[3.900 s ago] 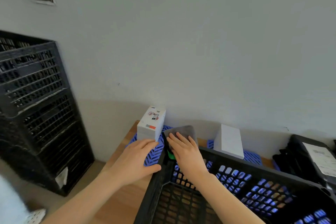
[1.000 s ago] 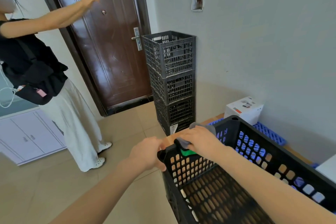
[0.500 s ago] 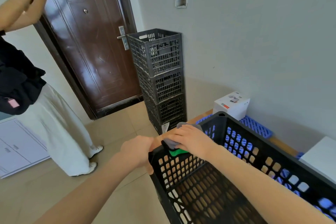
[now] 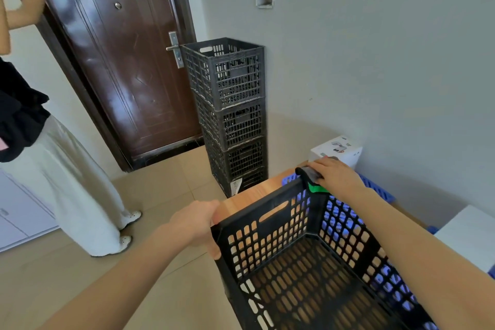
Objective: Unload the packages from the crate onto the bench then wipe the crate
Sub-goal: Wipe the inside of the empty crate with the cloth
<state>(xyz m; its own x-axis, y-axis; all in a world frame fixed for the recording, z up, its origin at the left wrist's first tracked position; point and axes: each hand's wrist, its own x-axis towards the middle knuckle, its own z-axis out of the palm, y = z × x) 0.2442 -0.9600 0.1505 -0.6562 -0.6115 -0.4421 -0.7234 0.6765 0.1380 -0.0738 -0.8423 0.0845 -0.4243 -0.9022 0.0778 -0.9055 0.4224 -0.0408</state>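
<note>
Left fingers point(image 4: 212, 209) curled round the crate point(image 4: 267, 225), right fingers point(image 4: 322, 165) flat on the cloth point(image 4: 308, 174) atop its rim.

The black perforated plastic crate point(image 4: 267, 233) sits on the wooden surface point(image 4: 257, 190), and the end wall nearest the surface's left edge has 1 slot handle near its rim. A dark grey cloth point(image 4: 308, 174) with a green part lies over the crate's far left rim corner. A white printed package point(image 4: 336, 151) stands on the surface just behind that corner, and a plain white package point(image 4: 471, 236) lies beyond the crate's right wall.
</note>
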